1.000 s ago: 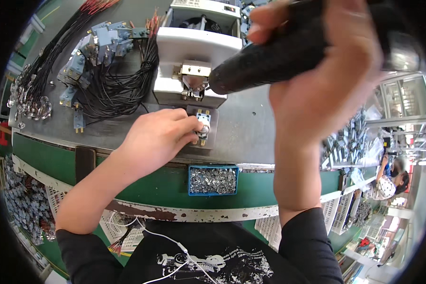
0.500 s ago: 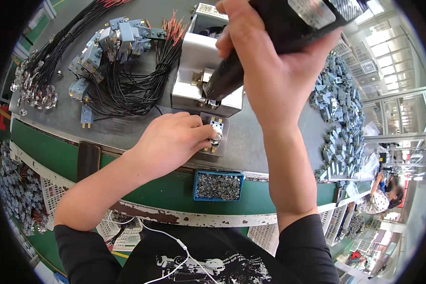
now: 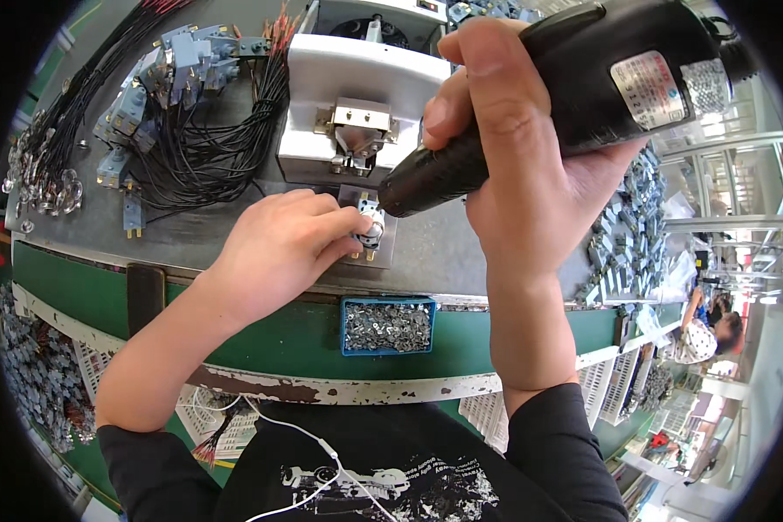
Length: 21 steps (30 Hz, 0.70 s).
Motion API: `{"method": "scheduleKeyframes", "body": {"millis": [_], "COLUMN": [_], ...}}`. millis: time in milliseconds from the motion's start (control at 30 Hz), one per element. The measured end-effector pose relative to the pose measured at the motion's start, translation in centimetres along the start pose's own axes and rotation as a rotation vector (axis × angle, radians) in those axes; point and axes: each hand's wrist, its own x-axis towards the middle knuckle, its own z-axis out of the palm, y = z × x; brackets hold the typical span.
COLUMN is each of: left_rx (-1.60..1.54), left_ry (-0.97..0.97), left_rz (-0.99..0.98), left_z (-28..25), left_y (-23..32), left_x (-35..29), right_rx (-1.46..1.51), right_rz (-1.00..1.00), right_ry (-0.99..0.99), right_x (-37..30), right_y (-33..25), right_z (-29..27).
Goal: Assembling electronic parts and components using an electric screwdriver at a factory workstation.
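My right hand (image 3: 531, 165) is wrapped round a black electric screwdriver (image 3: 574, 83), held tilted with its tapered nose pointing down and left. That nose stops beside a small terminal part (image 3: 371, 209) with brass prongs and a whitish, shiny middle. The part lies on a flat metal plate (image 3: 383, 253) at the bench's front. My left hand (image 3: 278, 239) has its thumb and forefinger closed on the part's left side, its other fingers curled. The screwdriver's bit cannot be made out.
Behind the plate stands a white metal feeder box (image 3: 322, 78) with a front mechanism. Black wires (image 3: 257, 130) with grey-blue housings (image 3: 183, 65) lie left; many loose housings (image 3: 613, 239) are heaped right. A blue tray (image 3: 387, 353) of small metal pieces sits at the front edge. Another person (image 3: 696, 339) is far right.
The screwdriver's nose has come away from the feeder's front mechanism and nearer to the terminal part. My left hand keeps its pinch on the part. The whole view has shifted a little.
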Motion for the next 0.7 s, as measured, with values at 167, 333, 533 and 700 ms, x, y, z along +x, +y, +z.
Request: {"method": "scheduleKeyframes", "body": {"millis": [167, 333, 533, 700], "left_rx": [0.001, 0.01, 0.008, 0.006], "left_ry": [-0.005, -0.014, -0.024, -0.025], "left_rz": [-0.002, -0.012, -0.029, -0.013], "left_z": [0.0, -0.1, 0.0, -0.2], "left_y": [0.1, 0.1, 0.3, 0.2], "left_x": [0.0, -0.1, 0.0, 0.0], "right_rx": [-0.009, -0.018, -0.004, 0.042], "right_rz": [-0.013, -0.028, 0.0, -0.034], "right_ry": [0.028, 0.05, 0.016, -0.027], "right_x": [-0.3, -0.3, -0.9, -0.9], "right_y": [-0.2, -0.3, 1.2, 1.1], "right_z": [1.1, 2.0, 1.1, 1.9]}}
